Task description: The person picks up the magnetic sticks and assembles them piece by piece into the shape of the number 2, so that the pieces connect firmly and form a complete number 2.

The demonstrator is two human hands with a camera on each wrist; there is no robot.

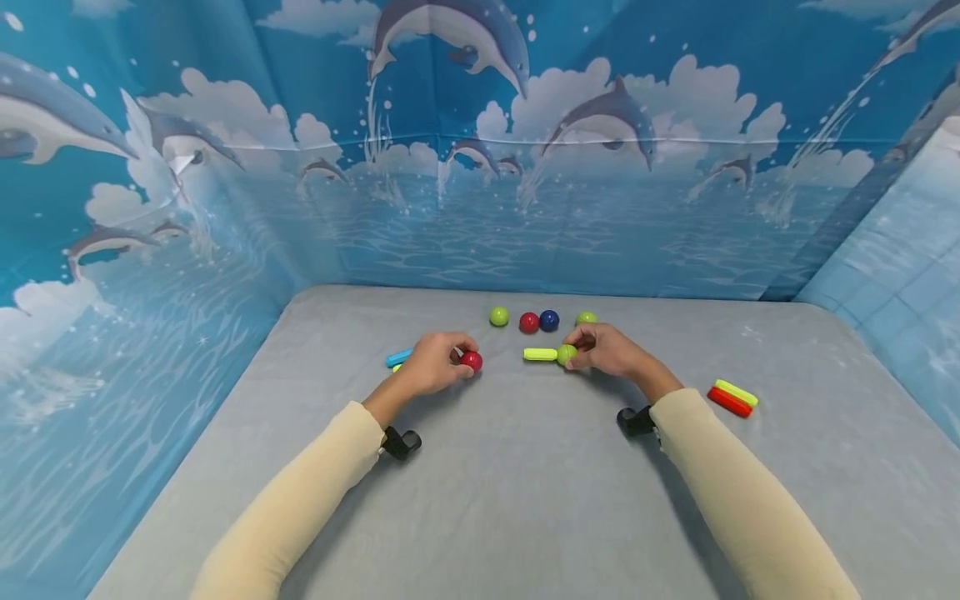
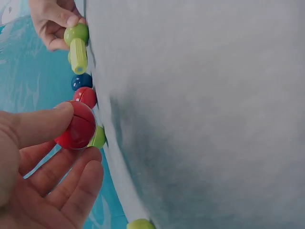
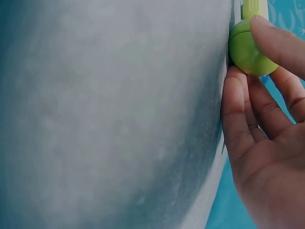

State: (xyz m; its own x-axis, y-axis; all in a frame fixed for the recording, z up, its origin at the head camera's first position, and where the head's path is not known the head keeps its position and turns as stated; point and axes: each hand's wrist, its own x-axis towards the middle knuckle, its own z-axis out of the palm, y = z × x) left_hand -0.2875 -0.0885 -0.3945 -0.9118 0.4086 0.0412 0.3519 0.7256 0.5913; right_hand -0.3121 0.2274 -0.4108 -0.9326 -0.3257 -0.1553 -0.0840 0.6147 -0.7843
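Between thumb and fingers my left hand [image 1: 435, 362] pinches a glossy red ball [image 1: 471, 361], which also shows in the left wrist view, with a seam across the ball [image 2: 78, 126]. To the right, my right hand [image 1: 606, 350] pinches a green ball [image 1: 566, 355]. A yellow-green ribbed stick [image 1: 540, 354] extends leftward from that ball, end against it; whether the two are joined I cannot tell. Beyond the hands lie a green ball [image 1: 498, 316], a red ball [image 1: 528, 322] and a dark blue ball [image 1: 549, 320]. Another green ball [image 1: 586, 317] is partly hidden by my right hand.
A blue stick [image 1: 398, 357] and a yellow-green piece [image 1: 397, 367] show partly behind my left hand. At the right, a red stick [image 1: 729, 402] lies beside a yellow stick [image 1: 737, 392]. A dolphin-print curtain [image 1: 465, 225] rises behind the grey table [image 1: 480, 500].
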